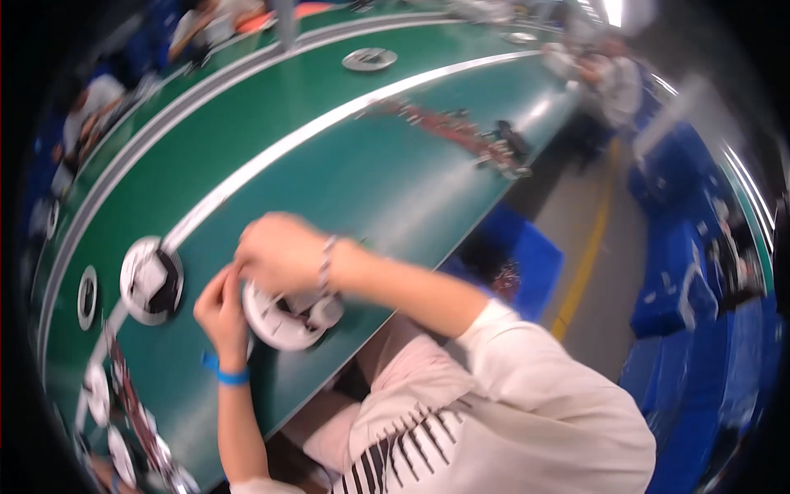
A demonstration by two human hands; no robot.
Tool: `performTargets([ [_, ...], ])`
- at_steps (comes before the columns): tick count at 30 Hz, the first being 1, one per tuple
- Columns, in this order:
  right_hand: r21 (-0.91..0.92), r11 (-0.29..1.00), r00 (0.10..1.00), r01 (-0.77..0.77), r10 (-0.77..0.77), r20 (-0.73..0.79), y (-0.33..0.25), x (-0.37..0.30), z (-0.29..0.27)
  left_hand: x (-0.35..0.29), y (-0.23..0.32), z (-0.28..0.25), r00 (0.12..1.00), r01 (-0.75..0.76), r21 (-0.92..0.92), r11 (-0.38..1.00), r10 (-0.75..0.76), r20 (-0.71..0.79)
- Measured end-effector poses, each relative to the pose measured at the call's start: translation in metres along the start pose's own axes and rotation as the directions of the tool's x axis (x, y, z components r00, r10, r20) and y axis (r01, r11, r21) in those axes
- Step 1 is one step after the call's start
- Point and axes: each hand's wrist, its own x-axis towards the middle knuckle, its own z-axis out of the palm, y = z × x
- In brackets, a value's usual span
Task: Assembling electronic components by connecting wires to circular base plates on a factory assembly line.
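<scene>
"Head view: how far along is the work?"

"Partway, by my judgement. White round housing (276,333) on the tabletop (346,185), just below the hands, open side up, dark parts inside. No cover seen on it. Small white round piece (327,312) at its right edge, seemingly touching."

"And the fingers?"

"Left hand (220,311) and right hand (284,251) meet over the housing's upper left edge. Fingers curled, tips drawn together on both. Blurred; cannot tell whether anything small is pinched there."

"Anything done, anything left?"

"Nothing I would log as finished. Second white housing (128,280) to the left, by the white rail (271,158), black and white pieces in it; looks open too. Beyond it, a smaller ring-shaped part (81,300). One more round part (354,62) farther off on the bright green lane (230,123). Heap of reddish and pale small parts (448,130) up the tabletop; I'd judge stock remains."

"Labels, brands, writing?"

"None legible. Dark strokes on the shirt (527,387) look like pattern, not letters. No marking made out on either housing; too smeared to rule one out."
</scene>
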Motion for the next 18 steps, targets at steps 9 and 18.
performTargets([
  [9,0.236,0.963,0.973,-0.133,0.172,-0.152,-0.002,-0.039,-0.016,0.004,0.004,-0.026,0.727,0.451,-0.002,0.892,-0.367,0.58],
  [18,0.228,0.967,0.994,-0.111,0.111,0.013,-0.028,-0.044,0.001,-0.006,0.0,-0.01,0.832,0.334,-0.096,0.938,-0.245,0.498],
])
